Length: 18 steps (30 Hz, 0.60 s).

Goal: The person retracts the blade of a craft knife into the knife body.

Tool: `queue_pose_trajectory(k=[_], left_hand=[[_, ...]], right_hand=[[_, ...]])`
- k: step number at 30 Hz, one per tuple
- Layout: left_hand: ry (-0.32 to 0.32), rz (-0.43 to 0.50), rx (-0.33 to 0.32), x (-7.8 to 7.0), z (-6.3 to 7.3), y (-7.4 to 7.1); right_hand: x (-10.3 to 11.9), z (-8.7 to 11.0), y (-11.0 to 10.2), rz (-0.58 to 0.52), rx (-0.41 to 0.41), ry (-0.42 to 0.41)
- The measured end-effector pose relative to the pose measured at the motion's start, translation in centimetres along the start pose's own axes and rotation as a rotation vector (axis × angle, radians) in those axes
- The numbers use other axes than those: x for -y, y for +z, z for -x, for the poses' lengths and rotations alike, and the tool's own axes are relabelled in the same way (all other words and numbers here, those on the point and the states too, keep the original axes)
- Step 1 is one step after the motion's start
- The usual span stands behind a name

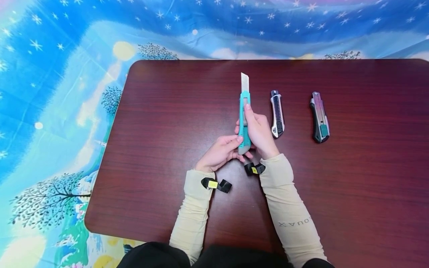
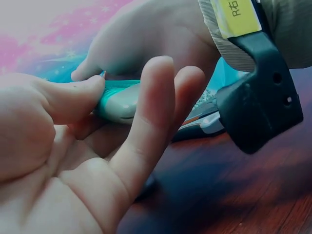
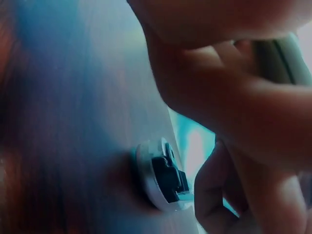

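Note:
A teal utility knife (image 1: 241, 111) with a grey butt end is held up over the table, its wide blade (image 1: 245, 82) out and pointing away from me. My right hand (image 1: 261, 132) grips the middle of its body, thumb lying along the front near the metal channel. At the lower end, my left hand (image 1: 219, 152) pinches the handle between thumb and fingers. The left wrist view shows the grey butt (image 2: 122, 103) close up, with some fingers stretched past it. In the right wrist view, fingers hide most of the held knife.
Right of my hands lies a white-and-black utility knife (image 1: 277, 115), its end (image 3: 163, 175) visible in the right wrist view. Farther right is a black-and-grey utility knife with a green slider (image 1: 323, 130). Both rest on the dark red wooden table (image 1: 372, 167). A patterned blue cloth (image 1: 214, 37) hangs behind.

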<state>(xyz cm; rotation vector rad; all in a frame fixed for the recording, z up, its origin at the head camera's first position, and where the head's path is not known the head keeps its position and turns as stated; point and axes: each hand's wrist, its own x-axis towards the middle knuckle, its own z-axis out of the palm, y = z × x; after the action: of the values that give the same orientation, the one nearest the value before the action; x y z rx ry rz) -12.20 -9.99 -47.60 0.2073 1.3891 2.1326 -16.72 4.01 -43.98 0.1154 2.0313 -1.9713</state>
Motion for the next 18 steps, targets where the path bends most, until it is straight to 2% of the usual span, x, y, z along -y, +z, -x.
queue_pose_trajectory(k=[5,13,18], left_hand=[[-0.014,0.042,-0.011,-0.07,0.01,-0.02],[-0.046,0.096,-0.027,-0.19,0.06,-0.07],[-0.052,0.115,-0.045,-0.24,0.05,-0.08]], right_hand=[[-0.17,-0.02,0.29,0.011,-0.007,-0.052],[-0.28,-0.06,0.48,-0.048,-0.002,-0.073],[-0.36,-0.15,0.59,-0.048,0.014,-0.091]])
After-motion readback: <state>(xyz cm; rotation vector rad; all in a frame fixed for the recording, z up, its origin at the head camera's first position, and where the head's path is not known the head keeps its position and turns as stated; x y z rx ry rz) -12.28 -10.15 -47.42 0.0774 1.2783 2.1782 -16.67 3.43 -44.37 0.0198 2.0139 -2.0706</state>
